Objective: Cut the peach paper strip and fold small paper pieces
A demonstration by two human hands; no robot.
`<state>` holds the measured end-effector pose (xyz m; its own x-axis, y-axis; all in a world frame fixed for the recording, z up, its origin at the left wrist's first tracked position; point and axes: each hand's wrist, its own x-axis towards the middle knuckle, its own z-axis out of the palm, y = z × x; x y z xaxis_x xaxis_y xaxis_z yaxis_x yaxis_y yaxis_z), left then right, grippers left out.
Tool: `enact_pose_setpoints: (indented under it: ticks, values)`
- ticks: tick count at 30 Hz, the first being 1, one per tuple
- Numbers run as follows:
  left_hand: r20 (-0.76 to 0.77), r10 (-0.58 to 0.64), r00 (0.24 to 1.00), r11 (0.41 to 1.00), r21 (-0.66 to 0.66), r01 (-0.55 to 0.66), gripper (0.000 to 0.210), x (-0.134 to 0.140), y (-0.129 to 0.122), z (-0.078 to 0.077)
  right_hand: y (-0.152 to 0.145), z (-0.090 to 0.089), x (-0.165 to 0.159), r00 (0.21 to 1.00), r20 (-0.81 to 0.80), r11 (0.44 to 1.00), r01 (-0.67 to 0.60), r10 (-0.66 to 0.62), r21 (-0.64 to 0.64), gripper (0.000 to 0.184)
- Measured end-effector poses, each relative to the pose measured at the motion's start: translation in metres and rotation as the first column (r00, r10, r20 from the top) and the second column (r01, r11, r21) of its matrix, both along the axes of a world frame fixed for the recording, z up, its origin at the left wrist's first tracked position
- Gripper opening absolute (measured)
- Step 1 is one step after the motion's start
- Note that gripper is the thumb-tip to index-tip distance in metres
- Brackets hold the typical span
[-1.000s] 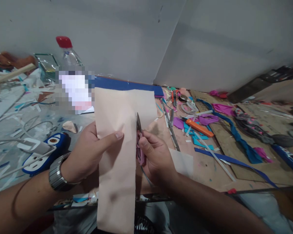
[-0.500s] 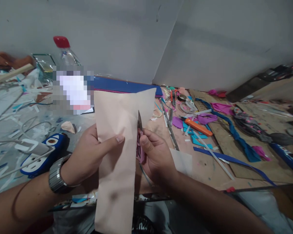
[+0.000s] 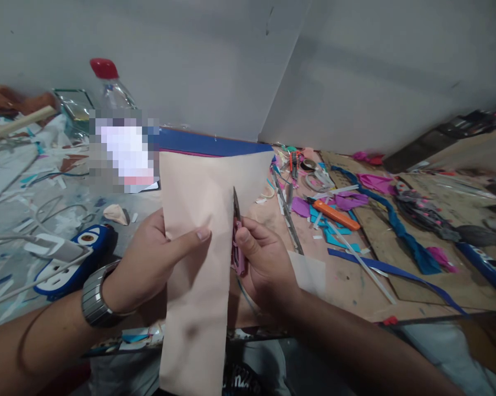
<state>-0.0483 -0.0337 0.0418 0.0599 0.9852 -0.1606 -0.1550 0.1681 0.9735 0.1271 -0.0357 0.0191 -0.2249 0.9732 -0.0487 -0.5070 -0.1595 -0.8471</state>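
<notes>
Peach colours the long, creased sheet [image 3: 196, 330] your left hand [image 3: 143, 261] holds, thumb on top; beside the sheet, your right hand [image 3: 268, 267] grips pink-handled scissors [image 3: 240, 261].

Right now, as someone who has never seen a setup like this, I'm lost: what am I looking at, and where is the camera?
There is no machine here, just a person's two bare hands. The camera is worn on the person's head, looking forward and down. The left hand holds a pale sheet, its thumb pressed on the near face. The right hand holds pink-handled scissors at the sheet's edge. Around them is a cluttered table: an orange cutter and a purple scrap to the right, a blue-and-white power strip and a red-capped bottle to the left. One patch beside the bottle is pixelated, so I can't describe it fully.
</notes>
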Motion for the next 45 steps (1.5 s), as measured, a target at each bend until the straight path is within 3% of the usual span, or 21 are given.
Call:
enact_pose_setpoints:
  ticks: [11, 25, 30, 36, 45]
  values:
    - [0.015, -0.005, 1.000, 1.000, -0.002, 0.005, 0.046, 0.000, -0.001, 0.001, -0.001, 0.003, 0.000, 0.997, 0.061, 0.997, 0.045, -0.041, -0.068, 0.035]
    - [0.052, -0.040, 0.998, 0.999, -0.015, 0.041, 0.045, 0.003, -0.003, 0.001, 0.000, 0.002, 0.003, 0.994, 0.101, 0.998, 0.048, -0.044, -0.035, 0.046]
    - [0.008, -0.025, 1.000, 0.999, 0.032, 0.025, 0.048, -0.003, -0.001, 0.002, 0.000, 0.000, 0.004, 0.992, 0.118, 0.999, 0.037, -0.037, 0.000, 0.043]
    - [0.065, -0.026, 0.998, 0.997, 0.075, 0.021, 0.046, -0.011, 0.011, 0.011, -0.001, -0.003, 0.003, 0.996, 0.087, 1.000, 0.013, -0.014, 0.011, 0.036]
    - [0.036, 0.015, 0.999, 0.992, 0.126, -0.019, 0.043, -0.009, 0.009, 0.006, 0.002, -0.007, 0.004, 0.987, 0.157, 0.999, 0.008, -0.016, 0.051, 0.046]
